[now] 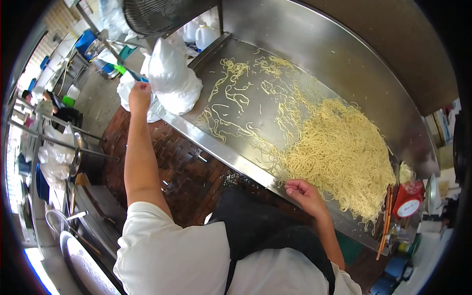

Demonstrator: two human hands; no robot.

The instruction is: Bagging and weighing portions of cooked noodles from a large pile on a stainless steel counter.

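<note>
My left hand [140,97] is stretched out to the far left end of the stainless steel table [254,120], with its fingers curled. It is right beside a white plastic bag [126,88] and a blue item [139,77]; whether it grips either is hidden. A full, bulging white plastic bag [173,81] sits on the table corner next to it. My right hand [303,193] is over the front rim, its fingers loosely bent and nothing visible in them. Close by, a large heap of yellow noodles [339,155] covers the table's right part. Loose noodle strands [236,94] lie scattered to the left.
A red dial scale [407,202] and long wooden sticks [385,221] are at the right end. Behind the bags are a fan [155,16] and plastic jugs [205,37]. The brick floor [158,155] looks wet. A person [61,105] is at far left.
</note>
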